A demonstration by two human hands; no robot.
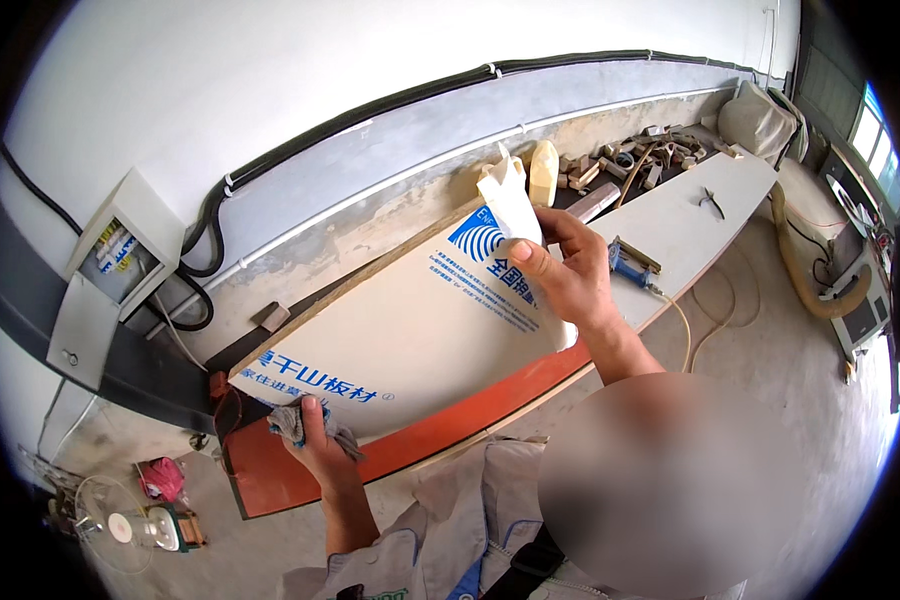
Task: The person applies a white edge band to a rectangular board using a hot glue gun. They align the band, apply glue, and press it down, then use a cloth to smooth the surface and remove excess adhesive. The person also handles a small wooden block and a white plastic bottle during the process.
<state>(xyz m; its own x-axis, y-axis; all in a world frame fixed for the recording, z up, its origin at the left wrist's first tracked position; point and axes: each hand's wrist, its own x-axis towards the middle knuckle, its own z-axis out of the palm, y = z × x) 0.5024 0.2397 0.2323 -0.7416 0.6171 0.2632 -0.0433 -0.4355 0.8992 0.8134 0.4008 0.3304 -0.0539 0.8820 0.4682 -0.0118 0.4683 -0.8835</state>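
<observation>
My right hand [575, 265] grips the turned-up white edge of a printed plastic film [508, 195], thumb in front and fingers behind. The film, with blue print, covers a pale board [420, 290] lying on a red-surfaced bench [440, 425]. From the film's upper end to its lower end, the loose edge runs as a rolled, crumpled strip. At the board's near left corner, my left hand [325, 465] is closed on a grey rag [288, 422], thumb on top. Its fingers are partly hidden.
To the right, a long pale board [680, 220] carries a blue air tool [630, 268] with a hose and a pair of pliers [711, 203]. Wood offcuts [640, 160] lie along the wall. An open electrical box [125, 250], a fan [120, 527] and a thick hose [810, 285] stand around.
</observation>
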